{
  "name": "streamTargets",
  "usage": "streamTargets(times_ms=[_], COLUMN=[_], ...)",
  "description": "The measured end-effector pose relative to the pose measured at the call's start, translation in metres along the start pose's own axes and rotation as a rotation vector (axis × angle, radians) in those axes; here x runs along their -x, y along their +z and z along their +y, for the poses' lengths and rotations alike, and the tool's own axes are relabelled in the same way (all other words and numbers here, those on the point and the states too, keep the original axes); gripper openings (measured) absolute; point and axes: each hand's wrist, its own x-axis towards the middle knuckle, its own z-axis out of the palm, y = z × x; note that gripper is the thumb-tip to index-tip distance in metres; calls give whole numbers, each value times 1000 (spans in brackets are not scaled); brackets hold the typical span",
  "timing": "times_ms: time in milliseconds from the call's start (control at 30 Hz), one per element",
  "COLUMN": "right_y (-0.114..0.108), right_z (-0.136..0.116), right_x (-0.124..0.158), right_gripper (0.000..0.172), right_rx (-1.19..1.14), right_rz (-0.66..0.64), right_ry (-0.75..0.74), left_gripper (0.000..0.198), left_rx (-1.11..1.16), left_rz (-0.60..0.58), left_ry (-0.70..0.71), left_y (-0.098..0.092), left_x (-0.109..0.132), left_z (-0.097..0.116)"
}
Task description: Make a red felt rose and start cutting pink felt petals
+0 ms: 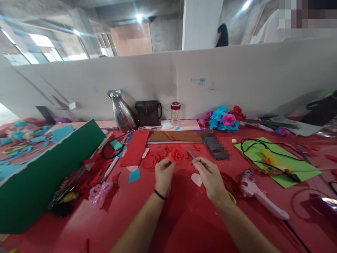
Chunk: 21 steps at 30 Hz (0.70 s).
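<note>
My left hand (163,174), with a dark band at the wrist, pinches the base of a red paper rose (177,155). Its layered petals face up above the fingertips. To the right, my right hand (208,173) is closed on a slim pointed grey tool (191,154), whose tip points toward the rose but stays apart from it. The tool's rear part is hidden in the fingers, so its kind is unclear. A pale pink heart-shaped piece (196,179) lies beside my right hand. Red strips (152,159) are scattered behind my left hand.
A pink glue gun (263,198) lies right, near a green sheet (279,175) with black cord. A phone (217,147) lies behind my right hand. A green board (50,175) stands left. Along the back are a steel jug (121,110), glass jar (175,114) and paper-flower bunch (225,119).
</note>
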Motion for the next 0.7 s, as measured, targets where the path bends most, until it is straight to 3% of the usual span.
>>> streamTargets(times_ms=[133, 333, 467, 700], right_y=[5, 18, 17, 16], right_z=[0, -2, -5, -10], right_x=[5, 14, 15, 17], right_gripper=[18, 21, 34, 21], right_rx=[-10, -347, -511, -588], right_rz=[-50, -182, -295, -341], right_ry=[3, 277, 337, 455], left_gripper=[7, 10, 13, 9], left_rx=[-121, -222, -226, -205], left_rz=[29, -44, -88, -59], left_ry=[59, 144, 175, 167], left_y=[-1, -3, -2, -1], left_x=[2, 6, 9, 8], left_z=[1, -4, -6, -3])
